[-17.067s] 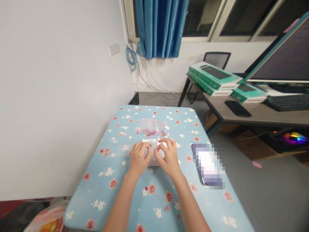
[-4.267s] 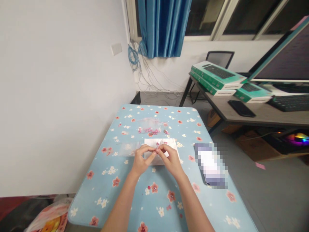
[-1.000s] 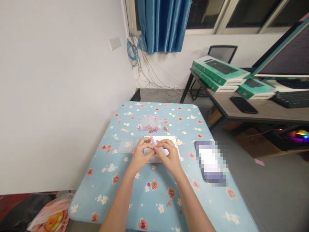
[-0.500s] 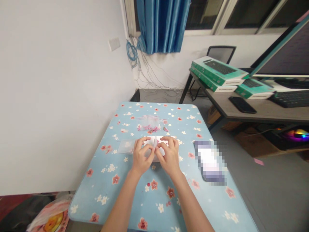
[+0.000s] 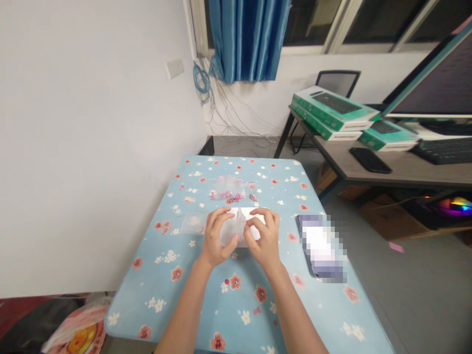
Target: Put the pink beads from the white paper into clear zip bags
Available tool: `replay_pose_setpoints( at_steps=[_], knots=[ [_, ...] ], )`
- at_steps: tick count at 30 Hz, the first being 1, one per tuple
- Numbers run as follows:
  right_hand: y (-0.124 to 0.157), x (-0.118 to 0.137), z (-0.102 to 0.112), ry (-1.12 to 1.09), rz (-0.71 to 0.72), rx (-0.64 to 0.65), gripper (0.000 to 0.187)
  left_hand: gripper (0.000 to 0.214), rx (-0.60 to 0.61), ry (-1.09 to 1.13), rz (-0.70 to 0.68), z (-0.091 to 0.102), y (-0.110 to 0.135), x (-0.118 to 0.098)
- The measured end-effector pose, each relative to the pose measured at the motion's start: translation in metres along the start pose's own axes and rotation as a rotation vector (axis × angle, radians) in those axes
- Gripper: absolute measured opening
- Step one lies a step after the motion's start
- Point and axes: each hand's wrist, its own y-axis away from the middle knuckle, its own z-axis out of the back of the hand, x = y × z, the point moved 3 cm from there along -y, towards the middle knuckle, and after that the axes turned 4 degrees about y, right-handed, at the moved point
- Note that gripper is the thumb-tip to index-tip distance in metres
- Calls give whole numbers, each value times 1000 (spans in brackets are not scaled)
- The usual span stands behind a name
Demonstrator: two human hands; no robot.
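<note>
On the flowered table lies a white sheet (image 5: 258, 216), with a thin whitish, see-through flap (image 5: 240, 219) standing up from its middle. My left hand (image 5: 217, 238) curves over the sheet's left part, fingertips near its far edge and thumb near its front, holding it. Thumb and forefinger of my right hand (image 5: 263, 238) pinch together at the flap's right side; its other fingers bend over the sheet. Left of my hands lies a flat clear packet (image 5: 193, 223). Beyond them is a clear bag (image 5: 226, 187) with several pink bead-like pieces (image 5: 236, 197). A small pink cluster (image 5: 253, 197) lies beside it.
A phone (image 5: 308, 246), partly pixelated, lies at the table's right. A small pale piece (image 5: 190, 199) sits at the left. The desk (image 5: 354, 164) beyond carries green keyboard boxes (image 5: 332, 110), a black phone (image 5: 369, 160) and a monitor (image 5: 438, 73). A white wall (image 5: 92, 147) borders the left.
My hands have moved apart from meeting at the middle. My left thumb has come away from the right one, the right hand has shifted rightward, and the flap now leans more open.
</note>
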Motion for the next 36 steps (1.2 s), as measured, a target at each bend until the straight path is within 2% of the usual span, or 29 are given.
replay_pose_setpoints(
  at_steps=[3, 5, 9, 16, 27, 33, 36],
  knots=[
    [-1, -2, 2, -42, 63, 83, 12, 81, 129, 1, -26, -5, 1, 0],
    [-2, -3, 3, -75, 89, 141, 12, 93, 173, -38, -26, -8, 1, 1],
    [-3, -5, 5, -117, 95, 198, 12, 78, 206, -100, -17, -10, 1, 1],
    [-5, -4, 6, -123, 76, 191, 12, 67, 139, -173, -93, -11, 3, 2],
    [-4, -13, 4, -159, -39, 64, 11, 53, 34, -213, -128, -6, 1, -1],
    [0, -29, -11, -396, -239, 94, 15, 47, 73, -273, -102, -2, -5, -2],
    [3, -37, -20, -592, -418, 77, 8, 46, 126, -346, -129, -1, -11, -5]
  ],
)
